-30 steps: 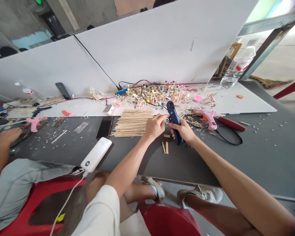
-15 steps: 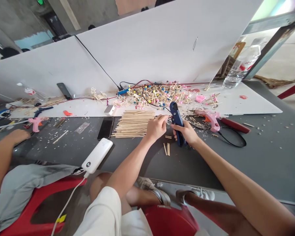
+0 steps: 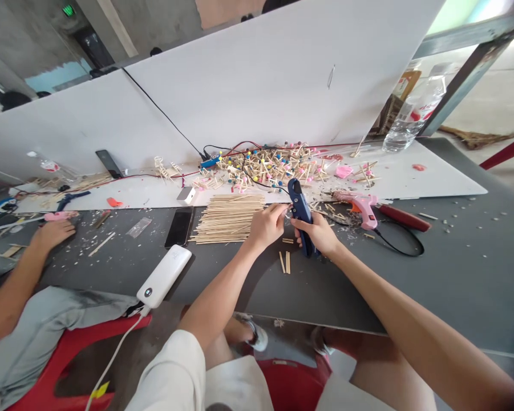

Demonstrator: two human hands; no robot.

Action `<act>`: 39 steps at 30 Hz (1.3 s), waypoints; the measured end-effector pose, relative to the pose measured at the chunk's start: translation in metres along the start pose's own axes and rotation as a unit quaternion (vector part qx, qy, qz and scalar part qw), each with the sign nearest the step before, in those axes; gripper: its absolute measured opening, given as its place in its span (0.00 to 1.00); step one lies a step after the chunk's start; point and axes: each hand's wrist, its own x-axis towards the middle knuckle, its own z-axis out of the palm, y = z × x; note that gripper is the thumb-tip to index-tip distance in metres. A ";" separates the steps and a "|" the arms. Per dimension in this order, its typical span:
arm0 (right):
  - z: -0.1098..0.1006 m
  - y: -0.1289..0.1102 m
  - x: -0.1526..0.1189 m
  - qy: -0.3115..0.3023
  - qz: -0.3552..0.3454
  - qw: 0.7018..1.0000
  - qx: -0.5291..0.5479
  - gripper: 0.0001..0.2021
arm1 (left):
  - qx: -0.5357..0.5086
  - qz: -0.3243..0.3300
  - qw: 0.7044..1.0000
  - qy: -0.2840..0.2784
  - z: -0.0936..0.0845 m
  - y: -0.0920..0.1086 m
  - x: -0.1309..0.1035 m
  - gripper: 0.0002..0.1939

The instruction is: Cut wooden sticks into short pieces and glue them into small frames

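Note:
My right hand [image 3: 320,233] is wrapped round a dark blue pliers-like cutter [image 3: 300,208], its head pointing up and away from me. Close to the cutter's left side, my left hand [image 3: 268,225] is closed in a pinch on what looks like a thin wooden stick, mostly hidden by the fingers. Beside that hand lies a row of long wooden sticks [image 3: 225,220] on the dark table. Short cut stick pieces [image 3: 288,262] rest just below the cutter, with another small pair [image 3: 287,241] nearer to it.
Behind my hands spreads a heap of stick pieces with coloured balls [image 3: 274,165]. A pink glue gun [image 3: 363,208] and red-handled tool [image 3: 404,218] lie right. Left are a phone [image 3: 179,226], a white power bank [image 3: 165,277] and a co-worker's hand [image 3: 55,233]. A bottle [image 3: 417,111] stands back right.
The view has shifted slightly. My hands keep nearly the same pose, with the left fingers still against the cutter's side. At left, the co-worker's hand has moved right, near another pink glue gun.

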 end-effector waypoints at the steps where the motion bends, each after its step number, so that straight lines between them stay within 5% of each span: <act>1: 0.000 -0.001 0.000 -0.001 -0.008 1.000 -0.009 0.16 | 0.002 0.000 1.000 0.003 -0.001 0.001 0.000 0.14; 13: -0.005 -0.011 -0.010 0.131 -0.120 0.958 -0.225 0.13 | -0.020 0.000 0.997 0.074 -0.008 0.008 0.000 0.10; 22: -0.006 -0.019 -0.012 0.088 -0.105 0.988 -0.069 0.21 | -0.073 0.068 0.995 -0.003 -0.006 0.011 -0.001 0.13; 27: -0.007 -0.018 -0.009 0.090 -0.099 0.991 0.000 0.15 | -0.060 0.066 0.996 -0.004 -0.006 0.015 -0.002 0.12; 32: -0.009 -0.017 -0.010 0.096 -0.106 0.989 0.026 0.15 | -0.032 0.052 0.997 0.055 -0.010 0.014 0.000 0.14; 39: -0.011 -0.018 -0.010 0.061 -0.075 0.995 0.032 0.18 | -0.019 0.112 0.994 0.007 -0.018 0.013 0.003 0.16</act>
